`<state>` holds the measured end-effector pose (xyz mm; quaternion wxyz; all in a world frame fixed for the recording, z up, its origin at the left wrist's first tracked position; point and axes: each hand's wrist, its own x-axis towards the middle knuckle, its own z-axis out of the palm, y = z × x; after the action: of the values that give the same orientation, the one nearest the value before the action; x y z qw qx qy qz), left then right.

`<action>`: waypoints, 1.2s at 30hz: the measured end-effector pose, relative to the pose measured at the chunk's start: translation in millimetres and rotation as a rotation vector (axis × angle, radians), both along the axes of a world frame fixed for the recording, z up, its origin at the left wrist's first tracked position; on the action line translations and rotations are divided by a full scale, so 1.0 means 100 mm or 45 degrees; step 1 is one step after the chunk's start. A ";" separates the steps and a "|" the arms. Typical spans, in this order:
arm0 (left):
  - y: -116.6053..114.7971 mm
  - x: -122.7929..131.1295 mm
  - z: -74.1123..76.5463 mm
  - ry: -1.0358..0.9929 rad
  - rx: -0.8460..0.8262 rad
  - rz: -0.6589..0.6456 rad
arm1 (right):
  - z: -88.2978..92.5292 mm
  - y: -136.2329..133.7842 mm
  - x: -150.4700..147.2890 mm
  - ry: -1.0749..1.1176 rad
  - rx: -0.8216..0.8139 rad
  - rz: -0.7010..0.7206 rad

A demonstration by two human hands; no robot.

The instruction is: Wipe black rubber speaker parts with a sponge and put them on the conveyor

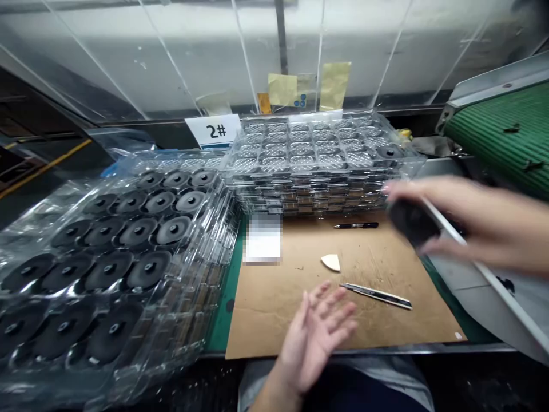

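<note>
Overlooking, from my distant seat, two stacks of clear trays around a cardboard sheet.
The left stack (203,286), the larger, keeps round black parts (148,268) in separate pockets, probably so they do not rub; the back stack (309,191) stands behind the cardboard sheet (274,317), which I think protects the bench. My right hand (450,209) is blurred, yet I see its fingers and thumb gripping one black part (410,222) near the sheet's right side, by the edge, perhaps to spare its face. My left hand (315,337) is palm up, fingers loosely open, holding nothing. The cutter (380,297) and the pen (357,225) lie within reach, with a white wedge (331,262) between them.
</note>
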<state>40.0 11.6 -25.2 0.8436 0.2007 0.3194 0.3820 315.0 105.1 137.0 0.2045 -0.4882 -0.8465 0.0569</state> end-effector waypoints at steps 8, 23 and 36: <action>0.01 0.18 0.03 -0.566 -0.500 0.078 | -1.40 -1.06 -1.00 0.046 -0.438 0.086; 0.12 -0.32 -0.24 -0.496 -0.528 0.010 | -1.69 -0.69 -1.45 0.527 -0.464 0.149; 0.28 -0.56 -0.29 -0.330 -0.474 0.357 | -1.94 -0.38 -1.19 0.287 -0.541 -0.429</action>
<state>-15.9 39.5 -53.7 0.8387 -0.0546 0.2980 0.4525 196.4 67.1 -56.5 0.1970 -0.6444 -0.6946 0.2519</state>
